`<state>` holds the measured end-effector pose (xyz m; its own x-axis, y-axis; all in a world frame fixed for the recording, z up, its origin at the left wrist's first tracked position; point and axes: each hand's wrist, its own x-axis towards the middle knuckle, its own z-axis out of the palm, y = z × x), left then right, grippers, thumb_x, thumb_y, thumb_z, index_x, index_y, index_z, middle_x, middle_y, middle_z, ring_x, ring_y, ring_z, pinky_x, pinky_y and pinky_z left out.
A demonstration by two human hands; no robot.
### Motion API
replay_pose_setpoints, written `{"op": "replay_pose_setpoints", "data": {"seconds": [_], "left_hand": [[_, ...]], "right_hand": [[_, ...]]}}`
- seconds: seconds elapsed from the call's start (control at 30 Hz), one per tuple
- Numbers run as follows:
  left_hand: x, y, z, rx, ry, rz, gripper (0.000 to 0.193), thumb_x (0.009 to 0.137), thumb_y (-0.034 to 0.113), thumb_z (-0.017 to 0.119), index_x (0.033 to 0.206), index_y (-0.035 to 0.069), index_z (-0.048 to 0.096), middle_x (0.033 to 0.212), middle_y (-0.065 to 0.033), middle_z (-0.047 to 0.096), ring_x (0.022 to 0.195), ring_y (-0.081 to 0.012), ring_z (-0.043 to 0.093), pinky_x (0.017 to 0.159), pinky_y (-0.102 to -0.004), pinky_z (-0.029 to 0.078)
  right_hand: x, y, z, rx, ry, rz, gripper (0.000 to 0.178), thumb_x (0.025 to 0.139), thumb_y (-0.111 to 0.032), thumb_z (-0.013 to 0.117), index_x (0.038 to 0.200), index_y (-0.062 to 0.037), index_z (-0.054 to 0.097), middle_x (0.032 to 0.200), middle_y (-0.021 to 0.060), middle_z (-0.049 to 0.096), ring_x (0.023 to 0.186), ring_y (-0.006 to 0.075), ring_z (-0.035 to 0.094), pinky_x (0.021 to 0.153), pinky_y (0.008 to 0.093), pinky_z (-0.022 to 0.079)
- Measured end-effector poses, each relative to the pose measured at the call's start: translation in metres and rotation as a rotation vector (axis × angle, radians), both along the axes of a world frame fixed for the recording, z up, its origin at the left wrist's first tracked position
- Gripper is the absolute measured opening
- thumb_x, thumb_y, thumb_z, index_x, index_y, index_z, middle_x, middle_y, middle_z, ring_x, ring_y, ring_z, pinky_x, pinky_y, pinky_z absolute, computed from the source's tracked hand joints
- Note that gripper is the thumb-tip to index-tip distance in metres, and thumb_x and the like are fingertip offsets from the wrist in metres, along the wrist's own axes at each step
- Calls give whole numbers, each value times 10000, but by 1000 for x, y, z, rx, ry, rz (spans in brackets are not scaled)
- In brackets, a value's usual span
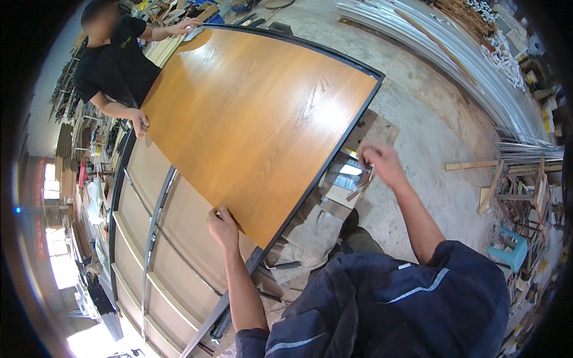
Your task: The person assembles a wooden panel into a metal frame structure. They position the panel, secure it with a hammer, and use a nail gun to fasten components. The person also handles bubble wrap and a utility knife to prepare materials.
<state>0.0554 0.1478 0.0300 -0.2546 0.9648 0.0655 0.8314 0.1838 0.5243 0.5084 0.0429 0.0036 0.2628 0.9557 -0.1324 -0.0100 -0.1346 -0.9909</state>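
Note:
A large brown wood-grain panel (pixel 262 119) lies inside a dark metal frame (pixel 352 128), overlapping only part of it. At the panel's near left edge my left hand (pixel 224 230) grips it, thumb on top. My right hand (pixel 380 164) hovers just beyond the frame's right side with its fingers curled together; whatever it may hold is too small to make out. Left of the panel, the frame's uncovered part shows a beige backing (pixel 185 227), pale wooden battens (pixel 170 290) and thin metal rods (pixel 151 238).
Across the panel a person in a black shirt (pixel 122 59) holds its far left edge. Below my right hand, a cluttered support (pixel 340 191) carries small pieces beside a cloth (pixel 310 232). Long metal profiles (pixel 441 53) lie far right; a teal stool (pixel 508 247) stands right.

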Motion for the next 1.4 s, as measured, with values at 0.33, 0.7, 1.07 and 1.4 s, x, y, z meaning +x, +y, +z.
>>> {"op": "replay_pose_setpoints", "data": {"seconds": [0.33, 0.7, 1.07, 1.4], "left_hand": [[25, 1, 0, 12, 60, 72, 405, 962, 255, 615, 1174, -90, 595, 1038, -256, 642, 914, -396, 640, 815, -476, 504], [35, 6, 7, -37, 107, 177, 419, 967, 284, 612, 1190, -71, 595, 1131, -275, 636, 1019, -416, 638, 870, -473, 510], [41, 8, 8, -66, 117, 250, 394, 964, 283, 619, 1135, -72, 610, 1081, -272, 645, 974, -421, 641, 831, -487, 510], [38, 18, 6, -94, 207, 276, 401, 991, 362, 577, 972, -38, 600, 927, -237, 676, 853, -406, 659, 755, -486, 510]], "right_hand": [[103, 249, 64, 31, -1186, 52, 248, 829, -130, 545, 986, -17, 700, 1051, 212, 693, 1006, 402, 651, 858, 463, 523], [109, 323, 27, -189, -1267, 176, 294, 800, -145, 574, 968, 36, 733, 1061, 270, 690, 989, 408, 676, 876, 466, 532], [223, 221, 49, -24, -447, -264, 319, 892, -300, 633, 932, 1, 729, 938, 74, 728, 858, 154, 653, 759, 318, 490], [201, 234, 10, -427, -127, 115, 406, 971, -344, 599, 1110, 25, 695, 1026, 85, 716, 885, 160, 636, 780, 321, 492]]}}
